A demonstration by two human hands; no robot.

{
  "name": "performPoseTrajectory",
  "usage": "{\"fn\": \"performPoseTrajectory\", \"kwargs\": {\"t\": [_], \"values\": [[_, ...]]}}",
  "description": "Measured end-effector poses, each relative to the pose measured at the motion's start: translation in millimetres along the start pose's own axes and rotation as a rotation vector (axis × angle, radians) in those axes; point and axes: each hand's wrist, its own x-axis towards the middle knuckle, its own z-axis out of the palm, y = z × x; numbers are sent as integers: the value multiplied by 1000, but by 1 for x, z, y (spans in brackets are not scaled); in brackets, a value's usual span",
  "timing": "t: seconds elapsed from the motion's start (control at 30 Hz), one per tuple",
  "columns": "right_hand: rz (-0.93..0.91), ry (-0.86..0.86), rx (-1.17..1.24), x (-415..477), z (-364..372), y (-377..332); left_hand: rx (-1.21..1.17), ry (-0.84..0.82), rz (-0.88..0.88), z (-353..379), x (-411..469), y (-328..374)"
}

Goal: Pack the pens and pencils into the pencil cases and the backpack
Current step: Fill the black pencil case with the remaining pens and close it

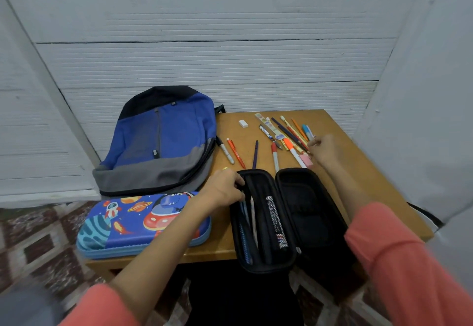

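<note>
A black pencil case (304,213) lies open at the table's front edge, with a few pencils and a patterned pen in its left half. My left hand (222,189) grips the case's far left rim. My right hand (324,149) reaches into a pile of pens and pencils (286,131) at the back right; its fingertips pinch at a pencil there, the grip partly hidden. Loose markers and pens (236,153) lie in the table's middle. A blue space-print pencil case (133,225) lies shut at the front left. A blue and grey backpack (163,141) lies flat behind it.
A white eraser (243,123) sits near the back of the brown table (368,172), a pink eraser (306,161) beside my right hand. White ribbed walls enclose the table behind and on both sides. Patterned floor tiles show below left.
</note>
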Motion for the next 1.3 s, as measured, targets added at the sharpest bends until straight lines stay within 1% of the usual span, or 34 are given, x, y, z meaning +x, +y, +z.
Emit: {"fn": "performPoseTrajectory", "kwargs": {"t": [0.07, 0.13, 0.2, 0.27, 0.37, 0.5, 0.73, 0.83, 0.9, 1.0, 1.13, 1.23, 1.3], "values": [[-33, -38, -201, 9, 1, 11, 1, -6, -1, 0, 1, 0], [-98, -121, -390, 14, 5, 19, 4, -8, -2, 0, 1, 0], [-145, -181, -482, 16, 11, 25, 8, 3, 1, 1, 1, -1], [-167, -158, -523, 15, 16, 29, 8, 16, -1, 2, 1, -1], [-177, -69, -475, 14, 19, 31, 13, 33, -8, 5, 1, -2], [-123, 14, -350, 10, 18, 30, 43, 83, -21, 7, -1, 2], [-10, 8, -318, -2, 10, 28, 155, 116, -41, 14, -6, 12], [-4, 64, -185, -6, 5, 28, 167, 117, -46, 13, -7, 14], [-36, 164, -40, -9, 0, 25, 167, 115, -50, 12, -7, 14], [-117, 311, 233, -11, -9, 13, 168, 118, -72, 12, -7, 15], [-219, 431, 634, -14, -25, -11, 170, 105, -84, 12, -6, 16], [-264, 450, 837, -23, -37, -30, 145, 99, -79, 11, -5, 15], [-246, 366, 924, -33, -40, -44, 130, 96, -78, 11, -4, 13]]}}
